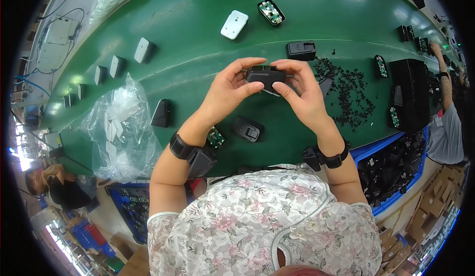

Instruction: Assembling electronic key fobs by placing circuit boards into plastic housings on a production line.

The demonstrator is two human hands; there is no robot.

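Between both hands, above the green table (198, 85), is a black plastic housing (267, 76). My left hand (231, 84) grips its left end, with the thumb on the near side and the fingers on the far side. The right end is held the same way by my right hand (301, 90). Below the hands lies another black housing (248, 129) with a latch-shaped recess. A green circuit board (215, 137) rests beside my left wrist, and a further black housing (301, 50) lies just beyond my right hand.
Many small black parts (349, 90) are scattered to the right, near a large black box (411, 95). White-faced housings (234, 24) stand far and left. A clear plastic bag (121, 127) lies left. Blue bins (391, 169) sit at the near edge. A co-worker's arm (445, 78) reaches in at right.
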